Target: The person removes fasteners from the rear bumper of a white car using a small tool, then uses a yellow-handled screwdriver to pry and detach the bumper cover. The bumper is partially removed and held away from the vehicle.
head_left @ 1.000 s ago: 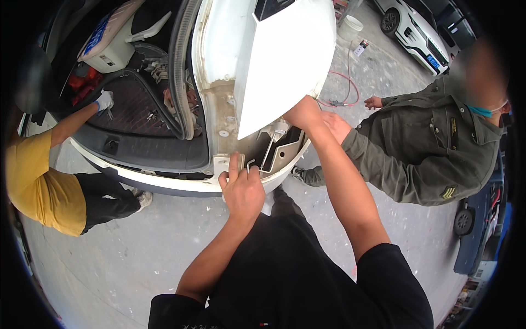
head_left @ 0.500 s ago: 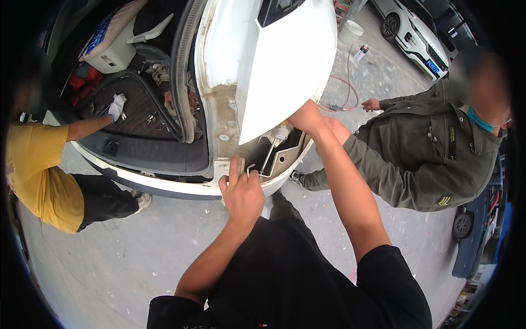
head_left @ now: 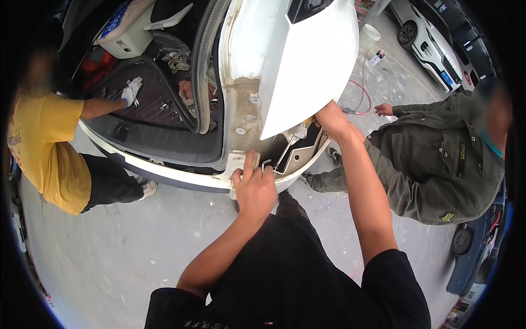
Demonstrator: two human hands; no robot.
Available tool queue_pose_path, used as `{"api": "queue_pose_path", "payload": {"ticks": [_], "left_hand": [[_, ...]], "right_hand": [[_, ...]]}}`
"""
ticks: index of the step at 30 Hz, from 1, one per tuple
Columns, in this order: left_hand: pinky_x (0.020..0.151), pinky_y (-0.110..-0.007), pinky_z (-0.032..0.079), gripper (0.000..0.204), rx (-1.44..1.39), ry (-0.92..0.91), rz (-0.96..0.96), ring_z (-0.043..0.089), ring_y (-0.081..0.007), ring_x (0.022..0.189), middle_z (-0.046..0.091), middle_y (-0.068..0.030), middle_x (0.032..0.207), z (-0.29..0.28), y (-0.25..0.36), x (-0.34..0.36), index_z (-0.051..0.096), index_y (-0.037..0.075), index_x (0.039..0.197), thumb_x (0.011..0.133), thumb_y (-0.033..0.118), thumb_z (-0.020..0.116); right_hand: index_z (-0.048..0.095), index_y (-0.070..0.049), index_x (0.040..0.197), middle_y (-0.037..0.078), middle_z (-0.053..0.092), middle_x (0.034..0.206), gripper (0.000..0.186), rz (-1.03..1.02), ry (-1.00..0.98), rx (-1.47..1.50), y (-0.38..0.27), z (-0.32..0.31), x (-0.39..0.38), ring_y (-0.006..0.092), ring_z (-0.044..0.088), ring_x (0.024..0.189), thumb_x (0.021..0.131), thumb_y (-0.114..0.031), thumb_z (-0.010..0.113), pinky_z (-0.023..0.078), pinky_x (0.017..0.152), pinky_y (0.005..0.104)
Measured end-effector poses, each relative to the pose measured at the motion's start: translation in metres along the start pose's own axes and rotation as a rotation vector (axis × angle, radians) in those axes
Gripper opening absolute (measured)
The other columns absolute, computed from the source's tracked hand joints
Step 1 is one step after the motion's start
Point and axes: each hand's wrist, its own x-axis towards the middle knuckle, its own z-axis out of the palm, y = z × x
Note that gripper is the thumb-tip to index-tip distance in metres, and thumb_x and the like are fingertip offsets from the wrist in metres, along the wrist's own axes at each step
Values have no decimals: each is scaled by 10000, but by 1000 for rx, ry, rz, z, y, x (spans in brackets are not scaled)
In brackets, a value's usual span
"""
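Observation:
My left hand (head_left: 257, 192) is at the corner of the white bumper (head_left: 211, 182), index finger stretched along a pale bracket and the other fingers curled. A thin bent metal rod (head_left: 267, 162) sticks out at those curled fingers. My right hand (head_left: 332, 122) reaches in under the pointed lower end of the white body panel (head_left: 315, 66), its fingers closed and partly hidden. Something yellow shows beside them; I cannot make out what they grip. Between my hands a slim metal shaft (head_left: 286, 153) slants down from a pale rounded piece (head_left: 298, 131) in the open body corner.
At left a person in a yellow shirt (head_left: 52, 145) rests a white-gloved hand (head_left: 132, 90) in the open trunk, among loose small parts. Close on my right stands a person in a dark green jacket (head_left: 433, 148). A red hose (head_left: 366, 96) and white bucket (head_left: 370, 36) lie beyond.
My view has swung a little, so the car and people appear further right. Both my hands stay at the same spots on the car, with little visible movement.

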Motion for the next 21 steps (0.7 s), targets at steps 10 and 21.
{"api": "queue_pose_path", "payload": {"ticks": [10,21], "left_hand": [[794,-425,345,103,-21,9,-4,505,-313,1222,590,-108,703,3,0,1,674,34,811,738,31,601],[802,-449,352,154,9,-23,-11,479,-303,1253,622,-119,740,3,1,2,699,31,854,729,34,608]], "right_hand": [[379,44,1327,195,623,1104,561,-5,107,-92,9,3,2,257,670,865,894,-232,605,552,617,305],[259,37,1367,230,568,1160,636,-13,122,144,-1,17,2,311,681,882,859,-117,610,603,501,367]]}}
